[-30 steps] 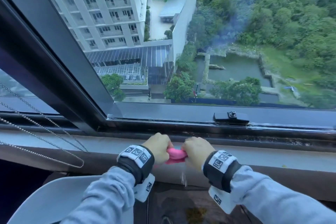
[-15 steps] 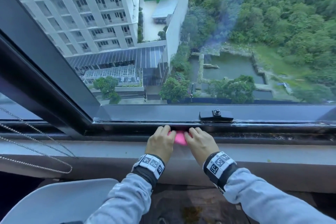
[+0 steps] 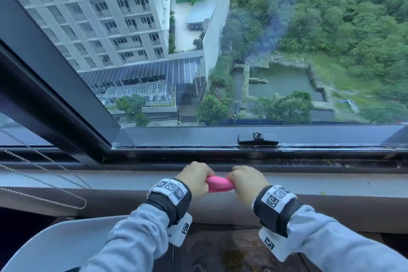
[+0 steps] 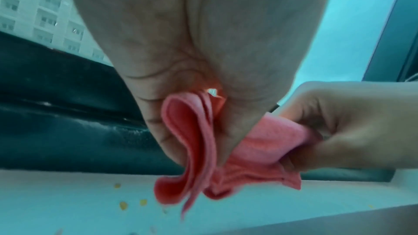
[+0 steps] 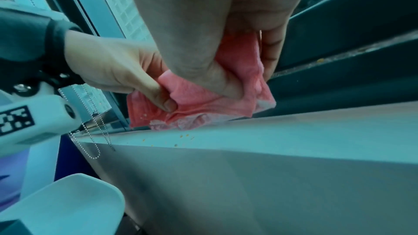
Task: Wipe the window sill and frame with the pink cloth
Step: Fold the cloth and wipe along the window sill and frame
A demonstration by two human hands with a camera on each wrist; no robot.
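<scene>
A bunched pink cloth (image 3: pixel 219 184) hangs between my two hands just above the pale window sill (image 3: pixel 331 183). My left hand (image 3: pixel 195 178) grips its left end and my right hand (image 3: pixel 246 181) grips its right end, fingers curled round it. In the left wrist view the folded pink cloth (image 4: pixel 199 158) droops from my left hand (image 4: pixel 192 81), with my right hand (image 4: pixel 353 128) pinching its other end. In the right wrist view the cloth (image 5: pixel 203 106) is crumpled, its lower edge close over the sill (image 5: pixel 294 131). The dark window frame (image 3: pixel 265 157) runs just behind the hands.
A black window latch (image 3: pixel 257 138) sits on the frame at the right of my hands. A bead chain (image 3: pixel 44 183) loops over the sill at the left. A white chair back (image 3: pixel 55 245) stands below left. Yellow crumbs (image 5: pixel 181 137) lie on the sill.
My hands pulled back from the dark frame track to the sill, lifting the cloth and bunching it between them, as they held it a second ago.
</scene>
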